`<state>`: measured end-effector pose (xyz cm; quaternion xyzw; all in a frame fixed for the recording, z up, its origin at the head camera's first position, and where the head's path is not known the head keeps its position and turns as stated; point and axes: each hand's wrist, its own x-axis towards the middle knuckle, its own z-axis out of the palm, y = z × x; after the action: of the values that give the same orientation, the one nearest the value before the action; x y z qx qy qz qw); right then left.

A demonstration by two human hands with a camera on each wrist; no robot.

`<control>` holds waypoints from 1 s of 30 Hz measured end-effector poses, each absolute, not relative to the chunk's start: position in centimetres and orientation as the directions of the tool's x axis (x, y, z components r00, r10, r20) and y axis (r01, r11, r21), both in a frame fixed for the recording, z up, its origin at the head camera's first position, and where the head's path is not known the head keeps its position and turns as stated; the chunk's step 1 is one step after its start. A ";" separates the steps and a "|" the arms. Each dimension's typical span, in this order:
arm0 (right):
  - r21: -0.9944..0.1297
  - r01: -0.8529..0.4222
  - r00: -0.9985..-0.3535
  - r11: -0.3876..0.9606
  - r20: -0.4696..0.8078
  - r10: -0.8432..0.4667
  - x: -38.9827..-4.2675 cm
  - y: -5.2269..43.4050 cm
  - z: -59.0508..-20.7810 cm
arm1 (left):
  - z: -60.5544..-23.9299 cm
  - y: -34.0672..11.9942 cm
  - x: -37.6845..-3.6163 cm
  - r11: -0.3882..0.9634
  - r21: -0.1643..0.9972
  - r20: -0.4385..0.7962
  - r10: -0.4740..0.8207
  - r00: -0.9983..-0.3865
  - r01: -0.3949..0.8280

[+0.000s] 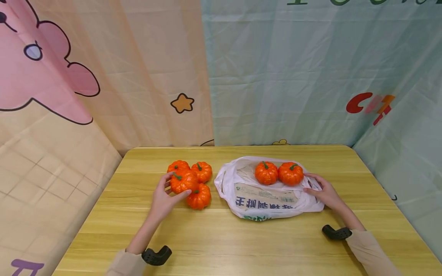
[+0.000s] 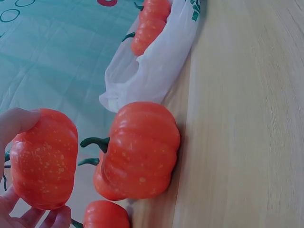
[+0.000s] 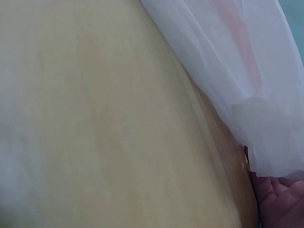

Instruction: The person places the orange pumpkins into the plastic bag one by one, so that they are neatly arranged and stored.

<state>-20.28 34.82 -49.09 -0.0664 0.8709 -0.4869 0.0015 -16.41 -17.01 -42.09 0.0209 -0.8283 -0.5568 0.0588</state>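
Note:
My left hand grips a small orange pumpkin with a green stem, thumb on one side and fingers on the other; in the left wrist view this pumpkin sits off the tabletop. Three more pumpkins crowd round it: one behind, one to the right, one in front. Two pumpkins lie on a white plastic bag with blue print. At the bag's right edge my right hand holds the thin plastic, which drapes over my palm.
Everything lies on a wooden table with rounded corners. Printed cloth curtains hang close behind it and along both sides. Black wrist mounts hover over the near half of the table.

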 end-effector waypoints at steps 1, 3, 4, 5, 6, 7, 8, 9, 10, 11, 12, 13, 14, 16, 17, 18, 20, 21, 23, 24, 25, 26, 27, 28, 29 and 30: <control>-0.848 -0.113 -0.991 0.518 0.061 -0.116 -20.3 34.8 -49.1 | -42.1 -16.8 -16.5 0.379 0.925 0.079 -0.095 -0.992 0.037; -0.850 -0.111 -0.992 0.515 0.061 -0.115 -20.2 34.8 -49.1 | -42.1 -16.3 -16.6 0.375 0.926 0.087 -0.082 -0.993 0.050; -0.851 -0.111 -0.992 0.513 0.060 -0.114 -20.2 34.8 -49.1 | -42.1 -16.0 -16.7 0.376 0.925 0.090 -0.079 -0.993 0.053; -0.852 -0.111 -0.992 0.511 0.061 -0.114 -20.2 34.8 -49.1 | -42.1 -15.8 -16.7 0.377 0.925 0.093 -0.076 -0.993 0.058; -0.853 -0.113 -0.991 0.509 0.063 -0.115 -20.2 34.8 -49.1 | -42.1 -15.5 -16.8 0.377 0.924 0.096 -0.071 -0.993 0.062; -0.854 -0.115 -0.991 0.507 0.064 -0.116 -20.2 34.8 -49.1 | -42.1 -15.2 -16.9 0.377 0.924 0.098 -0.067 -0.993 0.066; -0.855 -0.117 -0.991 0.504 0.067 -0.118 -20.2 34.8 -49.1 | -42.1 -14.9 -16.9 0.378 0.923 0.098 -0.063 -0.993 0.067; -0.856 -0.120 -0.991 0.503 0.069 -0.119 -20.2 34.8 -49.2 | -42.0 -14.6 -17.0 0.377 0.924 0.098 -0.062 -0.993 0.068; -0.856 -0.123 -0.990 0.502 0.071 -0.121 -20.2 34.8 -49.2 | -42.0 -14.4 -17.1 0.374 0.925 0.099 -0.060 -0.993 0.070; -0.856 -0.126 -0.990 0.501 0.074 -0.123 -20.2 34.8 -49.2 | -42.0 -14.1 -17.1 0.373 0.925 0.100 -0.058 -0.993 0.071; -0.856 -0.129 -0.989 0.500 0.077 -0.124 -20.2 34.8 -49.2 | -42.0 -13.8 -17.2 0.370 0.926 0.100 -0.054 -0.993 0.073; -0.857 -0.131 -0.989 0.499 0.079 -0.125 -20.2 34.8 -49.2 | -42.0 -13.5 -17.3 0.368 0.927 0.103 -0.054 -0.993 0.076; -0.857 -0.135 -0.989 0.497 0.082 -0.126 -20.2 34.8 -49.2 | -42.0 -13.2 -17.4 0.362 0.928 0.108 -0.052 -0.993 0.082; -0.857 -0.139 -0.988 0.496 0.085 -0.128 -20.3 34.7 -49.2 | -42.1 -12.6 -17.5 0.355 0.931 0.114 -0.046 -0.992 0.091; -0.858 -0.139 -0.988 0.494 0.087 -0.127 -20.3 34.7 -49.2 | -42.1 -12.3 -17.6 0.351 0.932 0.115 -0.045 -0.992 0.092; -0.859 -0.138 -0.988 0.494 0.087 -0.126 -20.3 34.7 -49.2 | -42.1 -12.0 -17.7 0.346 0.933 0.117 -0.041 -0.992 0.096; -0.858 -0.134 -0.989 0.496 0.084 -0.122 -20.3 34.7 -49.1 | -42.1 -11.3 -17.8 0.334 0.937 0.117 -0.033 -0.993 0.100; -0.857 -0.132 -0.989 0.498 0.082 -0.120 -20.3 34.7 -49.1 | -42.1 -11.0 -17.9 0.327 0.940 0.115 -0.029 -0.993 0.099; -0.856 -0.128 -0.990 0.501 0.080 -0.118 -20.3 34.7 -49.1 | -42.1 -10.3 -18.0 0.314 0.944 0.109 -0.019 -0.994 0.097; -0.855 -0.129 -0.990 0.502 0.080 -0.119 -20.3 34.7 -49.1 | -42.1 -10.0 -18.0 0.310 0.946 0.106 -0.012 -0.994 0.097; -0.855 -0.131 -0.989 0.502 0.081 -0.120 -20.3 34.7 -49.1 | -42.1 -9.7 -18.1 0.303 0.948 0.104 -0.004 -0.995 0.098; -0.855 -0.134 -0.989 0.501 0.083 -0.122 -20.3 34.7 -49.1 | -42.1 -9.4 -18.2 0.299 0.949 0.104 0.004 -0.995 0.100; -0.853 -0.136 -0.989 0.503 0.085 -0.122 -20.3 34.6 -49.1 | -42.1 -9.1 -18.2 0.291 0.951 0.101 0.011 -0.995 0.099; -0.853 -0.137 -0.989 0.504 0.087 -0.122 -20.3 34.6 -49.1 | -42.1 -8.8 -18.2 0.292 0.951 0.100 0.016 -0.995 0.100; -0.852 -0.138 -0.989 0.506 0.087 -0.123 -20.2 34.6 -49.1 | -42.1 -8.5 -18.3 0.286 0.953 0.102 0.023 -0.995 0.104; -0.850 -0.136 -0.989 0.509 0.087 -0.119 -20.2 34.6 -49.1 | -42.2 -8.2 -18.4 0.284 0.952 0.107 0.031 -0.994 0.111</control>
<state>-20.23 34.62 -49.12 -0.0735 0.8687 -0.4899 -0.0087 -18.35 -8.22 -42.16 -0.0445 -0.8004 -0.5968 0.0335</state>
